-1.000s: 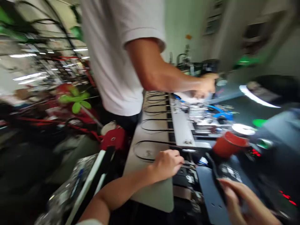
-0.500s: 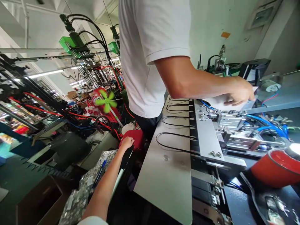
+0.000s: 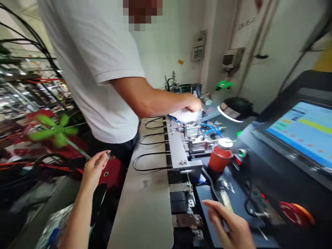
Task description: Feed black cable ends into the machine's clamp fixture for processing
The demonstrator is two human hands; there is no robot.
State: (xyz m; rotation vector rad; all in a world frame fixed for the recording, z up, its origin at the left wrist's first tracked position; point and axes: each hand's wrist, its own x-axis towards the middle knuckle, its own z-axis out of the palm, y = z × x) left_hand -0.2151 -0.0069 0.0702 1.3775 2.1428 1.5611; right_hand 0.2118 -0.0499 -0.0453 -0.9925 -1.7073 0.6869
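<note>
My left hand (image 3: 94, 169) is raised left of the pale metal plate (image 3: 145, 207), above a dark red surface. Its fingers are pressed together; a small glint shows at the tips, but I cannot make out what they hold. My right hand (image 3: 230, 224) hovers over the dark machine bed at the lower right, fingers stretched out and apart, nothing visible in them. Just beyond it lies a clear plastic packet (image 3: 225, 190). Several black cable loops (image 3: 151, 160) lie across the plate, their ends running into a metal fixture (image 3: 178, 148).
A co-worker in a white shirt (image 3: 114, 100) reaches across the fixture. An orange-red container (image 3: 220, 159) stands beside the machine's cylinders. At right are a touch screen (image 3: 303, 128) and a red emergency button (image 3: 297, 212). A green fan (image 3: 59, 129) is at left.
My view has swung to the right, bringing the screen and control panel into sight. My right hand has come into view at the lower right. My left hand remains raised beside the plate.
</note>
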